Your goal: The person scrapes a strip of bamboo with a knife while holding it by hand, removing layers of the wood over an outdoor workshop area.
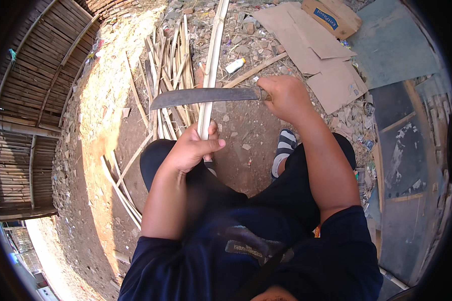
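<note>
At the frame's centre, a pale bamboo pole (209,75) is gripped in the closed left hand (191,149). A long machete (206,96) is clenched by the right hand (285,98), its blade laid across the pole. The left thumb could be nicked if the blade slipped downward.

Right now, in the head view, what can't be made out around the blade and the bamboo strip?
- Blade handle: wrapped inside the right hand.
- Bamboo strip lower end: hidden under the left hand and lap.
- Strip's far end: cut off by the top edge.
- Small white bottle: too small to identify.
</note>
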Demonstrator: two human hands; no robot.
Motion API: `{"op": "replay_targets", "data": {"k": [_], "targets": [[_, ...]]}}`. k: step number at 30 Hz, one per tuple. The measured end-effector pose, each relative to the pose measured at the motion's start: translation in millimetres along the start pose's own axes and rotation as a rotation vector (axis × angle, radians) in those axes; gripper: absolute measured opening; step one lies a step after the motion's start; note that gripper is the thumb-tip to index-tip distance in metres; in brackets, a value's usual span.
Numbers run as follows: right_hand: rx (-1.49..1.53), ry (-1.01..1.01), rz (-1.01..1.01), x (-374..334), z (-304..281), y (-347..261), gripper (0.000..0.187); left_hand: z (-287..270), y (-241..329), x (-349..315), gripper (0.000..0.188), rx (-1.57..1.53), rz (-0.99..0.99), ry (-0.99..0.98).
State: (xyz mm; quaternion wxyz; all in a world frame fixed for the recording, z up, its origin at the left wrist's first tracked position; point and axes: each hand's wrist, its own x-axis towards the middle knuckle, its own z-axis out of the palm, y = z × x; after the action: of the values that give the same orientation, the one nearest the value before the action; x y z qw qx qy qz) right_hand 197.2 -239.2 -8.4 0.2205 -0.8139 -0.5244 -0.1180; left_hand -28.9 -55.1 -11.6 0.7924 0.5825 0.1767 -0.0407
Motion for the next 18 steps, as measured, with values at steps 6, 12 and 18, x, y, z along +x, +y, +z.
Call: {"op": "replay_targets", "data": {"k": [6,12,18], "targets": [[-0.034,0.046,0.393,6.0,-1.1,27.8,0.029,4.7,4.2,-4.2,0.031,0.071,-0.069,-0.066],[0.033,0.137,0.441,5.2,-15.6,29.0,0.031,11.0,4.8,-9.1,0.033,0.166,-0.088,-0.089],[0.113,0.068,0.169,-7.5,-28.9,10.9,0.032,10.9,-0.9,-7.1,0.033,0.131,-0.044,-0.106]]}}
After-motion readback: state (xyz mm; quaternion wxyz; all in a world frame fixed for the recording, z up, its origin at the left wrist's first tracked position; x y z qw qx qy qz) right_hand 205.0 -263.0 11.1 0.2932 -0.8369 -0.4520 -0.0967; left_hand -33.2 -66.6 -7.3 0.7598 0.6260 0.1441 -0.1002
